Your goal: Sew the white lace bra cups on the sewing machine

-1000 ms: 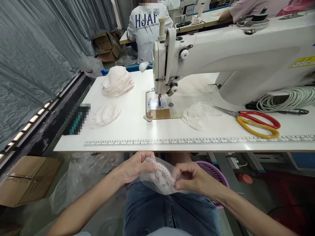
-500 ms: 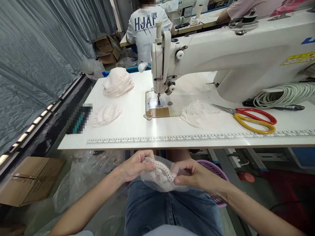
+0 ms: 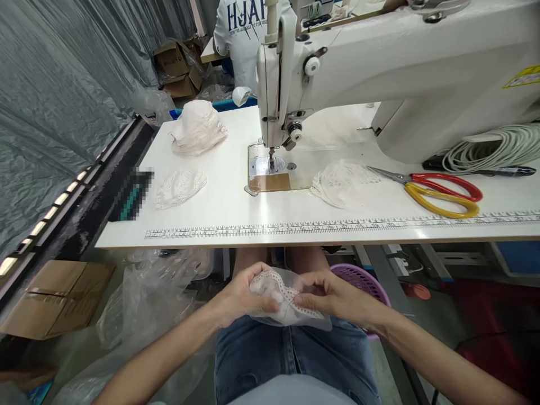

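Note:
A piece of white lace point(image 3: 282, 296) with sheer mesh fabric hangs over my lap, just below the table's front edge. My left hand point(image 3: 248, 293) pinches its left side, thumb on top. On the other side, my right hand point(image 3: 323, 292) grips the lace edge between thumb and fingers. The sheer part spreads beneath and behind both hands. Above on the sewing table point(image 3: 228, 216), another lace piece point(image 3: 181, 188) lies at the left, and a lace-edged sheer pile point(image 3: 341, 183) lies right of the needle.
A white sewing machine point(image 3: 337, 70) stands over the table. Red and yellow-handled scissors point(image 3: 441, 191) and a coiled pale cord point(image 3: 498, 149) lie at right. A pale fabric stack point(image 3: 198, 128) sits back left. Below are a purple basket point(image 3: 363, 281) and a cardboard box point(image 3: 59, 295). A person point(image 3: 244, 42) sits ahead.
My view has tilted down slightly, so the table sits higher in the picture. My left thumb has shifted further over the lace, and my right fingers have moved along its edge.

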Demonstrator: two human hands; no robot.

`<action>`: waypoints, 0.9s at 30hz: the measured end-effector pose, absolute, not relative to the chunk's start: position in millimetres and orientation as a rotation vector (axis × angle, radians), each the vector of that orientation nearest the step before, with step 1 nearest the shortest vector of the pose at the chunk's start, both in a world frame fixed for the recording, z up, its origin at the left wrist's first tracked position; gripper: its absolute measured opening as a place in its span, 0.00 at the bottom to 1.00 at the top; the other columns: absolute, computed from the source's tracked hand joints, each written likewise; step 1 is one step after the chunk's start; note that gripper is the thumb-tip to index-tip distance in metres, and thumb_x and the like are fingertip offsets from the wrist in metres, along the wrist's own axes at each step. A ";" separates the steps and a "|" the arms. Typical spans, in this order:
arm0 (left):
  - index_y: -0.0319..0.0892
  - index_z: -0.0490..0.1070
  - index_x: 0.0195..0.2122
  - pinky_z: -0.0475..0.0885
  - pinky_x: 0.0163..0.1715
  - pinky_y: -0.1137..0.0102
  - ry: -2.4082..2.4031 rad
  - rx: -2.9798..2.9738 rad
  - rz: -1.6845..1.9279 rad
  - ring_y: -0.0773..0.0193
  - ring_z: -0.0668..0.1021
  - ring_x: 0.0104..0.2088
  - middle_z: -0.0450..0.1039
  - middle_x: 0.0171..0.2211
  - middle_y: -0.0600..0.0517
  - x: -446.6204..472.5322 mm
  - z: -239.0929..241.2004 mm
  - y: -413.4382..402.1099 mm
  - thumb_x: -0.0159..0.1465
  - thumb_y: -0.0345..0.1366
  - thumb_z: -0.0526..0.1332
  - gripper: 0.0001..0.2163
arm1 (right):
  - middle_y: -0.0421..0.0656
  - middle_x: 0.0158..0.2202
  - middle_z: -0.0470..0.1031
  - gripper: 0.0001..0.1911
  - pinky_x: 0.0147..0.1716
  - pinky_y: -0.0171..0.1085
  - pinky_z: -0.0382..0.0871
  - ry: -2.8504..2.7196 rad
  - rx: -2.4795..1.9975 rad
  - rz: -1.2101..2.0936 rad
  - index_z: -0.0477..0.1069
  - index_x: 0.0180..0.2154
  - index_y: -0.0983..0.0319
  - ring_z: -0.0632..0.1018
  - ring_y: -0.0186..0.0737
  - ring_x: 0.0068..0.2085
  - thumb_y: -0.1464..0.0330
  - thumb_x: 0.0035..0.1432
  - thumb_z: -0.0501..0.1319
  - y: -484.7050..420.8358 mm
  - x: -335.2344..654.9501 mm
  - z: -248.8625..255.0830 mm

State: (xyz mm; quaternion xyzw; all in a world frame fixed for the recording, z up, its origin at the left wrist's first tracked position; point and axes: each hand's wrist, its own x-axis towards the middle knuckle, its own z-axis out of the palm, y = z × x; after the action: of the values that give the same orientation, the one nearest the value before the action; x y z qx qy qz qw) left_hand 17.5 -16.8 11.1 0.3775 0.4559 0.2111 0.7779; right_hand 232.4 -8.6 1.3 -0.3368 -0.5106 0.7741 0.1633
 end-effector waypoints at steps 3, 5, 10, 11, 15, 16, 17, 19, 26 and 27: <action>0.38 0.67 0.39 0.64 0.29 0.77 1.095 0.915 0.417 0.71 0.68 0.29 0.68 0.28 0.56 24.4 10.1 -21.9 0.41 0.33 0.74 0.24 | 0.36 0.21 0.62 0.17 0.21 0.30 0.50 -1.472 -0.965 2.199 0.72 0.30 0.66 0.60 0.28 0.23 0.57 0.53 0.63 -9.3 231.1 -0.1; 0.38 0.68 0.37 0.63 0.27 0.77 1.122 0.975 0.404 0.71 0.67 0.28 0.67 0.27 0.56 26.9 10.4 -23.6 0.43 0.33 0.73 0.21 | 0.36 0.21 0.61 0.16 0.21 0.31 0.50 -1.477 -0.975 2.159 0.72 0.28 0.66 0.60 0.28 0.23 0.58 0.53 0.63 -10.1 230.0 0.1; 0.37 0.68 0.34 0.62 0.25 0.77 1.116 1.028 0.392 0.72 0.68 0.26 0.68 0.26 0.56 23.8 15.1 -23.0 0.45 0.35 0.71 0.18 | 0.39 0.24 0.64 0.14 0.24 0.32 0.52 -1.427 -1.019 2.058 0.72 0.26 0.66 0.63 0.31 0.26 0.60 0.52 0.64 -13.3 228.5 -2.5; 0.37 0.68 0.34 0.62 0.25 0.77 1.119 1.018 0.390 0.72 0.68 0.26 0.68 0.26 0.56 22.7 16.0 -22.2 0.45 0.35 0.72 0.18 | 0.38 0.23 0.64 0.15 0.24 0.32 0.52 -1.390 -1.020 2.075 0.72 0.26 0.66 0.62 0.31 0.25 0.59 0.53 0.63 -13.5 228.9 -4.2; 0.37 0.68 0.33 0.62 0.25 0.77 1.134 0.986 0.357 0.71 0.68 0.26 0.68 0.25 0.56 21.0 16.1 -17.3 0.42 0.36 0.73 0.20 | 0.36 0.21 0.60 0.18 0.24 0.31 0.52 -1.308 -0.927 2.215 0.68 0.25 0.66 0.60 0.29 0.24 0.57 0.54 0.62 -10.9 233.0 -11.0; 0.37 0.68 0.33 0.62 0.25 0.77 1.127 0.977 0.349 0.71 0.68 0.26 0.68 0.25 0.56 21.2 15.3 -16.2 0.42 0.35 0.73 0.20 | 0.36 0.21 0.60 0.18 0.24 0.31 0.53 -1.318 -0.889 2.248 0.68 0.25 0.66 0.60 0.29 0.24 0.56 0.55 0.61 -9.8 233.9 -12.1; 0.37 0.68 0.33 0.62 0.26 0.77 1.115 0.963 0.345 0.71 0.68 0.27 0.68 0.25 0.56 21.6 14.2 -15.3 0.42 0.35 0.73 0.20 | 0.36 0.22 0.59 0.19 0.24 0.31 0.53 -1.332 -0.855 2.271 0.67 0.26 0.66 0.60 0.29 0.24 0.56 0.56 0.60 -8.7 234.5 -12.8; 0.37 0.68 0.33 0.63 0.26 0.77 1.086 0.926 0.345 0.71 0.68 0.27 0.68 0.25 0.56 22.4 11.7 -14.0 0.42 0.34 0.73 0.19 | 0.36 0.23 0.60 0.19 0.25 0.31 0.52 -1.350 -0.809 2.294 0.68 0.28 0.66 0.60 0.29 0.25 0.55 0.57 0.59 -6.8 234.2 -13.4; 0.36 0.71 0.33 0.67 0.30 0.74 1.075 0.727 0.383 0.69 0.72 0.27 0.72 0.27 0.53 16.2 7.6 -11.3 0.44 0.35 0.73 0.17 | 0.37 0.23 0.62 0.15 0.24 0.32 0.52 -1.318 -0.888 2.305 0.71 0.28 0.66 0.60 0.29 0.25 0.59 0.52 0.65 -5.6 236.2 -17.7; 0.36 0.72 0.32 0.67 0.31 0.74 1.071 0.688 0.393 0.69 0.72 0.28 0.72 0.27 0.52 14.7 7.7 -10.9 0.45 0.36 0.72 0.16 | 0.37 0.23 0.62 0.14 0.24 0.32 0.52 -1.322 -0.873 2.313 0.72 0.27 0.66 0.60 0.29 0.25 0.60 0.52 0.65 -5.6 238.4 -18.5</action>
State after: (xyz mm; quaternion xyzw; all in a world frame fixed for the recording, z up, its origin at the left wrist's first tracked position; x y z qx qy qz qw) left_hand 14.7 -10.9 7.7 0.3192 0.4967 0.1823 0.7862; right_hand 238.4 -5.6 -18.5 -0.3071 -0.4648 0.8132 0.1684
